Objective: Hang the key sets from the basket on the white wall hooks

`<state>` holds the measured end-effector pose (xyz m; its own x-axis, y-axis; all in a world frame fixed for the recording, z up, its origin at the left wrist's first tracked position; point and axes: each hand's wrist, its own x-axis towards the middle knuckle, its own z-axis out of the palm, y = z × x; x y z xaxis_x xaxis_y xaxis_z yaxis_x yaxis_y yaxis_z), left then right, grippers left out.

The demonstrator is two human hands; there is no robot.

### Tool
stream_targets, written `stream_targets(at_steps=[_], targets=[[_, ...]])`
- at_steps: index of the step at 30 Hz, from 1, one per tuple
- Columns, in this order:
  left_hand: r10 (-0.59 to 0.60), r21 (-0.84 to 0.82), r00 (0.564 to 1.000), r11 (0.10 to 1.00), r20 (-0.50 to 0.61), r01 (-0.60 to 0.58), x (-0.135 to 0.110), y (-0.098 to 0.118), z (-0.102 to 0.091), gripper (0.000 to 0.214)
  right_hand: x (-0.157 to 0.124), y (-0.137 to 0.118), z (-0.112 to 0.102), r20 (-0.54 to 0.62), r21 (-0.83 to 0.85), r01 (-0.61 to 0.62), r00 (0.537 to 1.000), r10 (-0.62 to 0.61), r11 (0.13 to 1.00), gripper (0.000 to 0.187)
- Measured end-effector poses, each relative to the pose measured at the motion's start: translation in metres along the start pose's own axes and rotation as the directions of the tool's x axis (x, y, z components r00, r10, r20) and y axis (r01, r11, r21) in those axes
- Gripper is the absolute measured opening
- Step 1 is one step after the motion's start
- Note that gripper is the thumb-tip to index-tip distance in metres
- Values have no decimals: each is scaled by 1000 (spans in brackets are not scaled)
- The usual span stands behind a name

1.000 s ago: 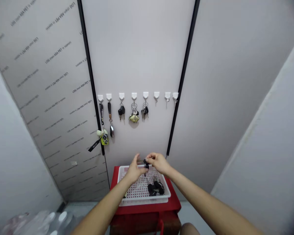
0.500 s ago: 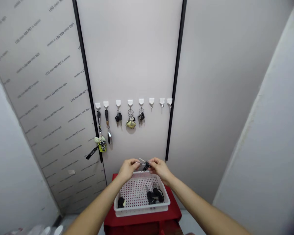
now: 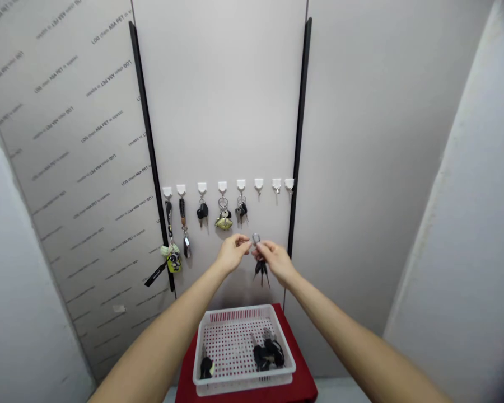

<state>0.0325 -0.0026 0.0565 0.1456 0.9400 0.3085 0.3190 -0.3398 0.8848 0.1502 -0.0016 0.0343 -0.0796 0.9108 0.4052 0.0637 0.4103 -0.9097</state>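
My left hand point(image 3: 232, 252) and my right hand point(image 3: 275, 259) are raised in front of the wall, both pinching a bunch of black keys point(image 3: 261, 270) by its metal ring point(image 3: 256, 239). The keys dangle below my right hand. A row of white hooks point(image 3: 228, 185) runs across the wall just above. The five hooks on the left carry key sets point(image 3: 224, 215). The three hooks on the right point(image 3: 274, 184) are bare. The ring is just below the first bare hook point(image 3: 258, 184).
A white perforated basket point(image 3: 237, 342) sits on a red stand point(image 3: 304, 385) below my arms, holding black keys point(image 3: 267, 351) and another small key point(image 3: 206, 366). Black vertical strips point(image 3: 298, 134) frame the wall panel. A printed film-covered panel point(image 3: 67, 145) stands at left.
Both hands rose from just over the basket up toward the hooks, carrying the black keys. The ring is now held upward with the keys hanging beneath it. The camera tilted up.
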Motion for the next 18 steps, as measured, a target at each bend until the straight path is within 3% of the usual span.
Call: stream_targets(at_steps=[4,9,13,18], targets=[[-101,-144,994,984,35,105,9,11,15,29,44,-27,-13,-180,89,21,984,-5,996,19],[-56,-206,998,977,15,58,23,29,23,36,83,-49,-15,-257,100,28,966,-2,995,13],[-25,-178,1000,984,-10,23,34,32,21,38,98,-53,-10,-252,115,1,967,28,993,10],[-2,-164,1000,987,-11,0,40,20,20,37,102,-45,-6,-319,117,-61,943,95,991,13]])
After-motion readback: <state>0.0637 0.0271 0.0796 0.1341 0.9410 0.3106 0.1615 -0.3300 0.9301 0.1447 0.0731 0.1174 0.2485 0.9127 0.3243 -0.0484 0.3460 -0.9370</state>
